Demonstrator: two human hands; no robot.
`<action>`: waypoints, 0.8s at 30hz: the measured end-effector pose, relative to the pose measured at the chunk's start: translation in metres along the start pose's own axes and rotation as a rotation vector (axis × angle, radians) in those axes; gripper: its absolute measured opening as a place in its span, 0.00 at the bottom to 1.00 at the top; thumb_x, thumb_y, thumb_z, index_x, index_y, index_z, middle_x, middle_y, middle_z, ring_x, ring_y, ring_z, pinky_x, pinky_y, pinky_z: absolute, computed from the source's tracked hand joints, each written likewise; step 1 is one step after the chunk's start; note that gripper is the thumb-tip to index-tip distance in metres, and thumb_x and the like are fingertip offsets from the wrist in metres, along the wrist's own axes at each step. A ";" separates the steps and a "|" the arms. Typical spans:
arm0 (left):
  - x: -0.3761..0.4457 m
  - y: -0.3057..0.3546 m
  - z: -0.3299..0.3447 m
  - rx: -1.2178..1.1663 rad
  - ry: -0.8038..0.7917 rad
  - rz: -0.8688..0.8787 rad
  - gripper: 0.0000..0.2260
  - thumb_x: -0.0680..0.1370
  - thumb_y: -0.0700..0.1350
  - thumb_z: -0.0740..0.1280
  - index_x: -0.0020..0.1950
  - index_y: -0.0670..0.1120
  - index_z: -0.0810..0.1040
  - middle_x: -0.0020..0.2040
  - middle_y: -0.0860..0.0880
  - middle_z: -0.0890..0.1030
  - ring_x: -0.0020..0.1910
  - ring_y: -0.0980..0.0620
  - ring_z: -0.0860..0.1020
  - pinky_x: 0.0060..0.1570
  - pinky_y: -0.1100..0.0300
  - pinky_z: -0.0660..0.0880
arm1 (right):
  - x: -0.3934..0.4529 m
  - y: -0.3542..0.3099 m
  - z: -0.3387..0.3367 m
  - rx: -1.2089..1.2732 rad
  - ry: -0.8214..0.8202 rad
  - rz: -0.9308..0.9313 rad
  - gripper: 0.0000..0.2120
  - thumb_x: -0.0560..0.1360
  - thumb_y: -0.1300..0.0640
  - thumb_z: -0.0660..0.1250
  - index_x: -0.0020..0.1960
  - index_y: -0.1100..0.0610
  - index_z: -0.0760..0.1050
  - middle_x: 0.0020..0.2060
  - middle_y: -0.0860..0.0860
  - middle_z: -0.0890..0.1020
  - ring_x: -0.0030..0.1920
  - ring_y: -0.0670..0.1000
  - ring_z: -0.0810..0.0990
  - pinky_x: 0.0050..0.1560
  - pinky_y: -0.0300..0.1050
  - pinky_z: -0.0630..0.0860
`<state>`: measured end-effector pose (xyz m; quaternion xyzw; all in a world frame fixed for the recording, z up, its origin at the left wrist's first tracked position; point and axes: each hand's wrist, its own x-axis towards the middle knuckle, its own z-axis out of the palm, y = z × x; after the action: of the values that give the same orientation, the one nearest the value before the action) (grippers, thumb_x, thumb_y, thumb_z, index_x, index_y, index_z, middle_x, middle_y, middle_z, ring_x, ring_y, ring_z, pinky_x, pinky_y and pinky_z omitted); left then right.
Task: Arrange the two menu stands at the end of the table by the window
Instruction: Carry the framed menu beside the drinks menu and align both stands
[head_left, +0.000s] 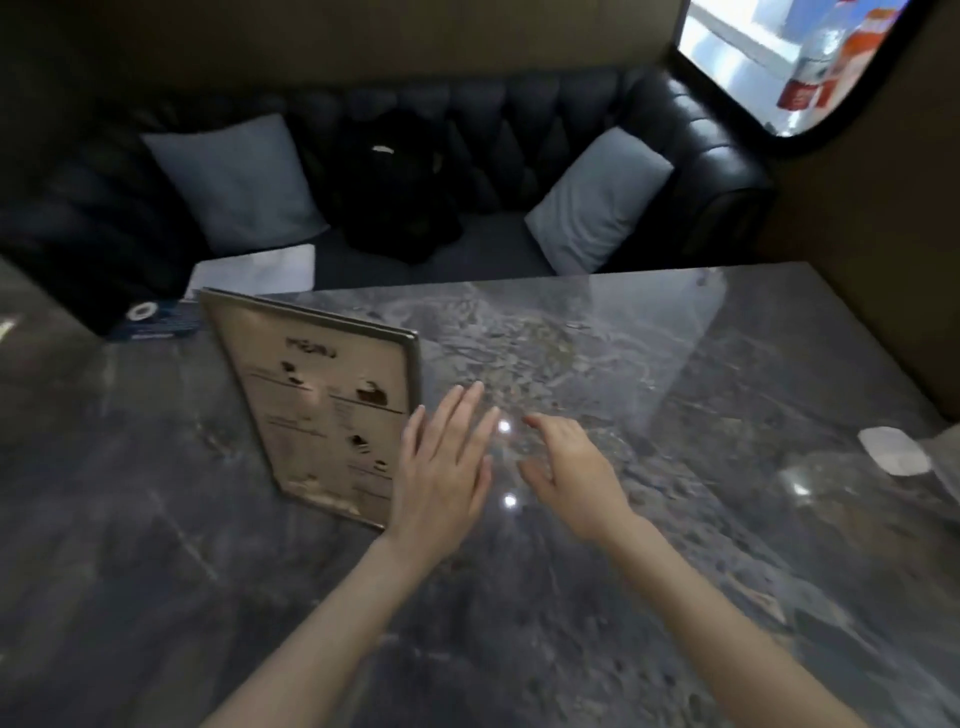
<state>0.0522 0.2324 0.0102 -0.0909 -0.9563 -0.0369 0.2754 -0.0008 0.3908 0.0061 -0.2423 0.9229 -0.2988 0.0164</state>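
Left hand (445, 462): spread flat, touching menu stand's right edge, likely steadying it.
Right hand (569, 467): loosely curled, empty, right of stand.
Menu stand (317, 405): upright on counter (675, 571).

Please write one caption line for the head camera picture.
Both open hands, left hand and right hand, hover beside an upright menu stand.

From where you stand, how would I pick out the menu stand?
Find the marble table before the dark sofa. On its left half stands the menu stand, upright beside the left hand. It is the only framed, printed sheet there.
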 end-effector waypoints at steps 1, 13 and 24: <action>-0.007 -0.015 -0.003 0.036 0.021 -0.044 0.19 0.75 0.45 0.62 0.66 0.45 0.72 0.71 0.44 0.70 0.70 0.48 0.64 0.67 0.49 0.60 | 0.004 -0.009 0.010 0.015 -0.030 -0.011 0.26 0.73 0.56 0.66 0.68 0.62 0.65 0.65 0.57 0.74 0.67 0.57 0.69 0.66 0.49 0.67; -0.062 -0.155 0.000 -0.142 -0.123 -0.774 0.33 0.76 0.59 0.48 0.76 0.42 0.46 0.78 0.41 0.47 0.76 0.45 0.47 0.72 0.49 0.42 | 0.038 -0.080 0.082 0.438 -0.260 0.198 0.32 0.70 0.59 0.71 0.68 0.51 0.61 0.55 0.43 0.76 0.55 0.41 0.74 0.46 0.27 0.72; -0.048 -0.210 0.019 -1.228 0.009 -1.282 0.25 0.74 0.65 0.53 0.54 0.49 0.80 0.57 0.46 0.81 0.58 0.47 0.78 0.61 0.46 0.73 | 0.050 -0.080 0.089 0.572 -0.357 0.351 0.14 0.72 0.64 0.67 0.57 0.60 0.78 0.55 0.52 0.82 0.53 0.48 0.80 0.52 0.40 0.77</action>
<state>0.0412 0.0216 -0.0354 0.3307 -0.6337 -0.6909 0.1082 0.0055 0.2636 -0.0162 -0.1145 0.8124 -0.4900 0.2947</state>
